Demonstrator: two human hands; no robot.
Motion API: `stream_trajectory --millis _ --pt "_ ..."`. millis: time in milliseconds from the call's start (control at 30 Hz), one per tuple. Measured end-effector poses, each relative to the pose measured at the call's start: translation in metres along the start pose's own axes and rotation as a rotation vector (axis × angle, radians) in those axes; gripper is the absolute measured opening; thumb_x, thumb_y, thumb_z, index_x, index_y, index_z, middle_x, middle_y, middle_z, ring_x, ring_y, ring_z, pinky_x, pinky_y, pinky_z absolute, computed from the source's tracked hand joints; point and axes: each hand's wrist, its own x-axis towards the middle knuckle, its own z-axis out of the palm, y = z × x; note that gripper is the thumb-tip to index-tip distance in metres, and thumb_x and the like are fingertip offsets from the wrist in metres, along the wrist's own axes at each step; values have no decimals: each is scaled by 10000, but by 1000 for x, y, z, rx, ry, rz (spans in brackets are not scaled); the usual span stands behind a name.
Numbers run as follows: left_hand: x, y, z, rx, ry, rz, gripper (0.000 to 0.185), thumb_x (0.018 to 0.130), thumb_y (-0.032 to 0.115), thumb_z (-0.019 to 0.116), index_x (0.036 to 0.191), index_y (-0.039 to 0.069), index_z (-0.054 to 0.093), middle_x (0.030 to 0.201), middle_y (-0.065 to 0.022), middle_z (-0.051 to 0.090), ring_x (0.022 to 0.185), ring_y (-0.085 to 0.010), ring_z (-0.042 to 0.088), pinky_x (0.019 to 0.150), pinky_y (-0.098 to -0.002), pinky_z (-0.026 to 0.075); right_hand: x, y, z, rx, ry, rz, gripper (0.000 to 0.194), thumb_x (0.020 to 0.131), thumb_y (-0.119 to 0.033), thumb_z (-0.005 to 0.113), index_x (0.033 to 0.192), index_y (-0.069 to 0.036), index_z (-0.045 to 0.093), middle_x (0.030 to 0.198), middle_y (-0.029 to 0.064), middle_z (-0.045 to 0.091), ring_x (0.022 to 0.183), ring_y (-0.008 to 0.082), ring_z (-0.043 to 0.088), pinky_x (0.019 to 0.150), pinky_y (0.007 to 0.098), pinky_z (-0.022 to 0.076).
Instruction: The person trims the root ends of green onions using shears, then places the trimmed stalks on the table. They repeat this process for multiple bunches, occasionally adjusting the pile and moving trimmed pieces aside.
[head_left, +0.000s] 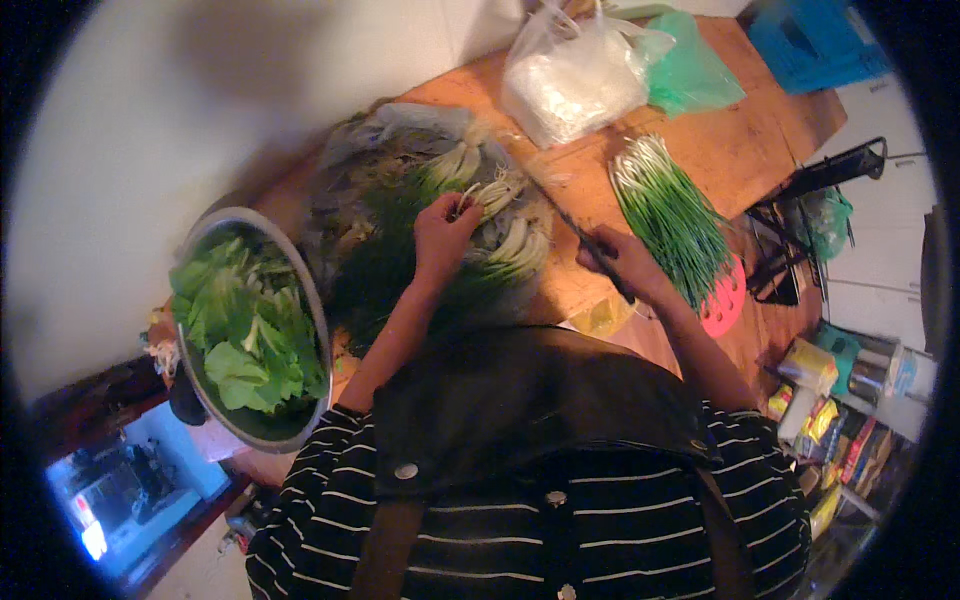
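Note:
My left hand (444, 234) pinches a few green onions (495, 193) near their pale root ends. Beneath it, a pile of untrimmed green onions (517, 247) lies on a spread plastic bag (424, 118); their dark leaves trail toward me. In my right hand (628, 262) is a long knife (556, 205), its blade slanting up and left over the wooden table (581, 169). The blade is apart from the onions. Right of the knife, a neat bundle of green onions (671, 217) lies with white ends pointing away and green tips over the table's near edge.
A metal basin (324, 330) of leafy greens stands at left. White and green plastic bags (577, 82) sit at the table's back, with a blue crate (817, 45) beyond. A pink perforated stool (731, 300) is below the bundle. Boxes and packets (825, 412) crowd the lower right.

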Motion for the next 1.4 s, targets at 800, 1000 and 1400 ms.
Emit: stream_trajectory --millis 800,1000,1400 --pt "-61 44 -94 -322 137 75 222 877 96 618 1070 4 675 743 65 560 656 -18 459 579 -185 378 11 -66 97 -14 -152 -108 502 780 -455 716 980 -2 638 827 86 641 760 157 573 689 310 465" --pt "-58 31 -102 -145 69 56 266 872 161 607 1069 -9 663 725 32 596 647 -40 496 563 -221 399 9 -65 104 -79 -125 -125 479 775 -484 709 900 -25 659 734 92 637 680 181 583 663 327 471" --pt "-30 20 -194 130 310 212 211 960 211 496 902 20 563 656 -36 571 612 -121 532 590 -282 435 70 11 71 -764 -103 28 692 742 -695 580 784 -9 661 759 202 641 761 375 629 690 457 484"
